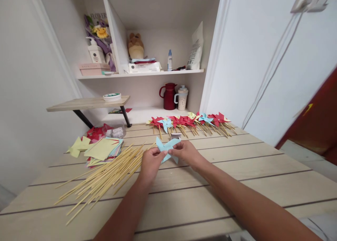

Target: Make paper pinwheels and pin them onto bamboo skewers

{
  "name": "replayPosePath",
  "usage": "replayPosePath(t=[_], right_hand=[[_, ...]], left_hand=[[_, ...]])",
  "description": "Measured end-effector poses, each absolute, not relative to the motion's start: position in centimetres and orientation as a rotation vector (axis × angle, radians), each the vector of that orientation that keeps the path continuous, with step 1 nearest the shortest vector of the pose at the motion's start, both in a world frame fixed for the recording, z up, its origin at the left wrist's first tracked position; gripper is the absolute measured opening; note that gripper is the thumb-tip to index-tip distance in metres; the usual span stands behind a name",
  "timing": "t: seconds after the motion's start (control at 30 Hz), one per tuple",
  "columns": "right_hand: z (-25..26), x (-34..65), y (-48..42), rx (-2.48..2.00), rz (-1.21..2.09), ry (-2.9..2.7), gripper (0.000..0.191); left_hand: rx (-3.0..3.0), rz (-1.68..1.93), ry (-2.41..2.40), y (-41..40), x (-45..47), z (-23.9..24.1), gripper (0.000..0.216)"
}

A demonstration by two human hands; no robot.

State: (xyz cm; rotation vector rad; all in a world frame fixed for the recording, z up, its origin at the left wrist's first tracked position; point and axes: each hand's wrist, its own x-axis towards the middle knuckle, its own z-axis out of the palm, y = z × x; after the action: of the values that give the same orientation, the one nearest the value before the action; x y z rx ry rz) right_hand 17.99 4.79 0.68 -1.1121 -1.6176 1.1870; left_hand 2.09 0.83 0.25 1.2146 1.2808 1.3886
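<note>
A light blue paper pinwheel head [165, 147] is held between both hands just above the wooden table [237, 177]. My left hand [150, 163] pinches its lower left side, fingers closed on the paper. My right hand [186, 152] grips its right side, fingers curled on a folded tip. A heap of thin bamboo sticks [105, 176] lies fanned out just left of my left hand. Behind the hands, a row of finished red, blue and yellow pinwheels [192, 123] on sticks lies along the table's far edge.
A stack of yellow, blue and red paper squares [102, 150] sits at the far left, with red cut pieces [97, 132] and a clear bag behind. A small raised shelf [86, 104], a red jug [168, 96] and a mug stand beyond. A white wall borders the right.
</note>
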Motion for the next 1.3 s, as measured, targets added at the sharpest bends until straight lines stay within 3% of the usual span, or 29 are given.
replayPosePath(t=[0.83, 1.3], right_hand=[[1.8, 18.1, 4.1, -1.12, 1.05, -1.677, 0.011], [2.0, 18.6, 4.7, -1.011, 1.081, -1.659, 0.014]], left_hand=[[1.111, 1.361, 1.087, 0.5, 2.1, 0.9, 0.037], [0.997, 1.44, 1.245, 0.6, 1.6, 0.6, 0.031]])
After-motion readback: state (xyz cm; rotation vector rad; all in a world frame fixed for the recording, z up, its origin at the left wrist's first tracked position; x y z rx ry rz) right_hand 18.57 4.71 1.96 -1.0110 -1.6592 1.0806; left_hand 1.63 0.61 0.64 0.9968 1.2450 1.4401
